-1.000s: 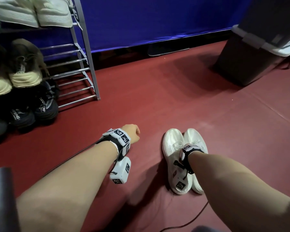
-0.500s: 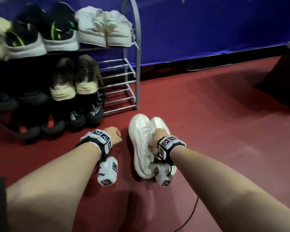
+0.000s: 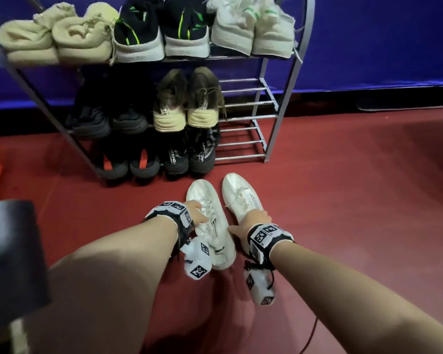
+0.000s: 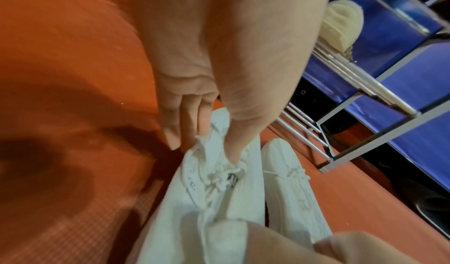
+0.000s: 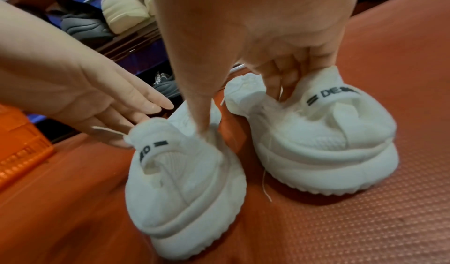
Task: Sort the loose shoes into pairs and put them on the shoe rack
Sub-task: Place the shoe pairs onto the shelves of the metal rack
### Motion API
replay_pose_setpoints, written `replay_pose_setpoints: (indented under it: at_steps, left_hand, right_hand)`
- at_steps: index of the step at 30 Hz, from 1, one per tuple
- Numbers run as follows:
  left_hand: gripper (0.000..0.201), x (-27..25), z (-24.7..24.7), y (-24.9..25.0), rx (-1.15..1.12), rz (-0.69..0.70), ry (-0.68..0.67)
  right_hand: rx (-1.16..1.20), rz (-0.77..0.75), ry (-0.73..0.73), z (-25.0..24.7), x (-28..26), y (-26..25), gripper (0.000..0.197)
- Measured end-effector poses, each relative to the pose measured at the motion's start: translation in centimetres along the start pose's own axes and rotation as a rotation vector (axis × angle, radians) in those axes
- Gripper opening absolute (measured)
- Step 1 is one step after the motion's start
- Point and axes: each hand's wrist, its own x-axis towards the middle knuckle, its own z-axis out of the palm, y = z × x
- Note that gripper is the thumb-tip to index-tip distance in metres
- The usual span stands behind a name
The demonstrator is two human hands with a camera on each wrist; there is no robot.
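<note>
Head view: your grey metal three-tier shoe rack (image 3: 243, 116) holds seven pairs.
- Top tier: cream fleece pair (image 3: 56, 39) at the rack's left end, black pair with green stripes (image 3: 161, 29) mid-rack, off-white pair with green marks (image 3: 251, 26) at its right end.
- Middle tier: dark pair (image 3: 108, 116) toward the rack's left, brown lace-up pair with cream heels (image 3: 187, 106) mid-rack.
- Bottom tier: black pair with orange lining (image 3: 128, 164), then black pair with white lettering (image 3: 189, 154) mid-rack.

The task pair is on the red floor (image 3: 343, 200), just in front of the rack, toes pointing at it, not touching it. The left white knit sneaker (image 3: 207, 198) and the right white knit sneaker (image 3: 237, 190) sit side by side with a narrow gap. Both have white ribbed soles, white laces and a black-lettered heel tab.

Your left hand (image 3: 198, 212) pinches the left sneaker's upper: thumb on the laces, fingers (image 4: 175, 121) straight and together on the outer side. Your right hand (image 3: 251, 221) spans both sneakers: fingers (image 5: 275, 75) hooked inside the right sneaker's collar, thumb down inside the left one's opening.
</note>
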Motion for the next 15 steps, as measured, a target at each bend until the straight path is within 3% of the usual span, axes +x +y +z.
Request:
replay_pose_setpoints:
  at_steps: [5,7,9,13,15]
  left_hand:
    - [0.073,0.8,0.8,-0.3,0.037,-0.117,0.056]
    - [0.047,1.0,0.7,-0.5,-0.064,-0.099,0.017]
    - [0.016,1.5,0.8,-1.1,-0.172,-0.091,0.02]
    - [0.034,1.5,1.2,-1.1,-0.467,-0.123,0.006]
    - [0.055,1.5,1.4,-1.2,-0.471,-0.131,-0.034]
  right_hand:
    - [-0.044,-0.061,-0.066,0.2,-1.2,-0.2,0.061]
    - [-0.012,-0.029,-0.058,0.7,-1.4,-0.8,0.068]
    - [-0.028,-0.004,-0.025,1.3,-1.2,-1.6,0.061]
    - [-0.002,0.0,-0.005,1.9,-0.5,-2.0,0.033]
    - [-0.037,-0.059,-0.04,1.9,-0.1,-1.8,0.028]
